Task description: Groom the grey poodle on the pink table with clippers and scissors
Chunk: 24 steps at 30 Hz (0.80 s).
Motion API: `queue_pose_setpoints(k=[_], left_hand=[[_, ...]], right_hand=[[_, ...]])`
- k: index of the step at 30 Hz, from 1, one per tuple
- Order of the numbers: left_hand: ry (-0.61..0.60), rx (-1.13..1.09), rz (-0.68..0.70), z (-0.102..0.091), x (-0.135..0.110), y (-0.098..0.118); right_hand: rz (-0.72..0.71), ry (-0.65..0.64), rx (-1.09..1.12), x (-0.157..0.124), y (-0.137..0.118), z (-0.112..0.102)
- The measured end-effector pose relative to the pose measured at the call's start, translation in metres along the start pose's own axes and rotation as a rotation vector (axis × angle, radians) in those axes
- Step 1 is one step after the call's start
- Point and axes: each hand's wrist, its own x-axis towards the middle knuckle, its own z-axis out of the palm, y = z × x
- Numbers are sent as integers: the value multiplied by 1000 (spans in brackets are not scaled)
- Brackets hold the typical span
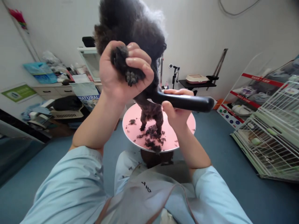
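A dark curly-haired dog (140,28) stands upright on its hind legs on a round pink table (184,124). My left hand (116,74) is raised and wrapped round the dog's front paw (130,76), pads facing me. My right hand (174,109) grips a black clipper (187,102), held level with its front end against the dog's belly. Clumps of cut dark fur (151,137) lie on the pink top round the dog's hind feet. My light blue sleeves and grey apron fill the bottom of the view.
White wire cages (273,133) stand at the right, with a shelf rack behind them. Cluttered drawers, bags and a "NATURAL" sack (87,91) line the left wall. A black side table with a tray (197,81) stands behind. The floor is blue.
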Motion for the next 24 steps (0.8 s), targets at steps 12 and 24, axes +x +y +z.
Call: queue_pose_setpoints(k=[12, 24], left_hand=[[70, 56, 20, 13, 6, -10], [-13, -24, -29, -2, 2, 0]], right_hand=[[-72, 42, 0, -41, 7, 5], [-90, -138, -53, -70, 46, -3]])
